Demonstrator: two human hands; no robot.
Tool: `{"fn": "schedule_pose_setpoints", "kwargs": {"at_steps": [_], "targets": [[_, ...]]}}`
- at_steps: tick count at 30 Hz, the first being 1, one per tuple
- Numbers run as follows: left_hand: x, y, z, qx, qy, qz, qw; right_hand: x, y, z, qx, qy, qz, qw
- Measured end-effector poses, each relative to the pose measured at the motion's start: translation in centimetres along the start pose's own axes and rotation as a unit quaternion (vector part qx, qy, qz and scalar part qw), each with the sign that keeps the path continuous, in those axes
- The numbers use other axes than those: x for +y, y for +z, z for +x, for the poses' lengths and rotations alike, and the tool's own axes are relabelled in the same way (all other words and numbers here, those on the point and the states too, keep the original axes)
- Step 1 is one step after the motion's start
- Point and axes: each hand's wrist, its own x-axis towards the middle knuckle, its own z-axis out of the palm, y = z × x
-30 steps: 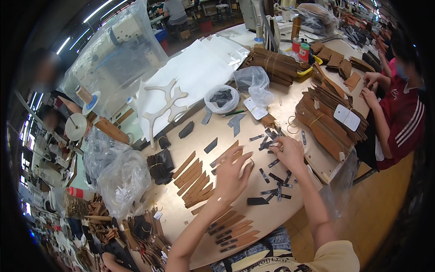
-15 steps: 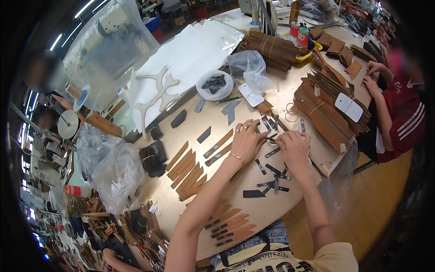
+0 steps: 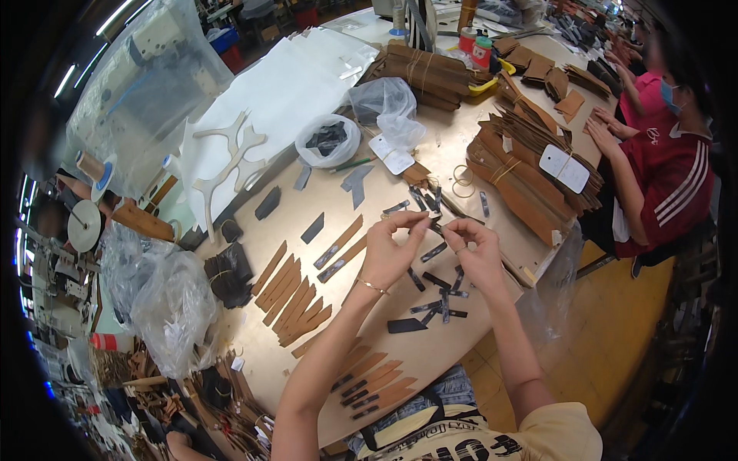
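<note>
My left hand (image 3: 392,250) and my right hand (image 3: 478,255) are close together above the table, both with fingertips pinched. Between them is a small dark strip (image 3: 436,225), partly hidden by the fingers. Beneath and around the hands, several similar dark strips (image 3: 433,253) lie scattered, some crossing each other. A wider black piece (image 3: 407,326) rests closer to my body. Left of my left hand are two brown leather strips (image 3: 343,257) with dark patches and a row of plain brown strips (image 3: 286,296). More brown strips (image 3: 382,381) with dark ends fan out beside my left forearm.
Tied brown leather bundles (image 3: 496,165) lie at the right, near a co-worker in a dark red shirt (image 3: 661,184). A white bag-lined bowl (image 3: 329,140) holds dark pieces. Rubber bands (image 3: 463,182), clear plastic bags (image 3: 165,280) and a black bundle (image 3: 228,275) are also around.
My hands have risen slightly from among the loose strips and drawn together, now pinching a small dark strip. The whole view has shifted, so the table's contents appear further left.
</note>
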Motion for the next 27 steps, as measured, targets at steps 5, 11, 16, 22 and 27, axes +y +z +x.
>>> {"fn": "schedule_pose_setpoints", "kwargs": {"at_steps": [5,11,16,22,27], "targets": [[-2.9,-0.6,0.3,0.040,0.025,0.048,0.998,0.1,1.0,0.1,-0.006,-0.029,-0.063,0.998],[-3.2,-6.0,0.6,0.061,-0.195,-0.146,0.968,0.3,0.2,0.2,0.014,-0.098,-0.336,0.937],[-0.4,-8.8,-4.2,0.062,-0.172,-0.155,0.971,-1.6,0.9,-0.2,0.053,-0.198,-0.402,0.893],[3.6,-9.7,-11.6,0.122,0.077,0.163,0.976,-5.3,5.0,-3.1,-0.260,0.130,0.255,0.922],[5.1,-11.4,-15.0,0.084,0.190,0.362,0.909,-7.3,8.5,-4.9,-0.356,0.144,0.258,0.887]]}}
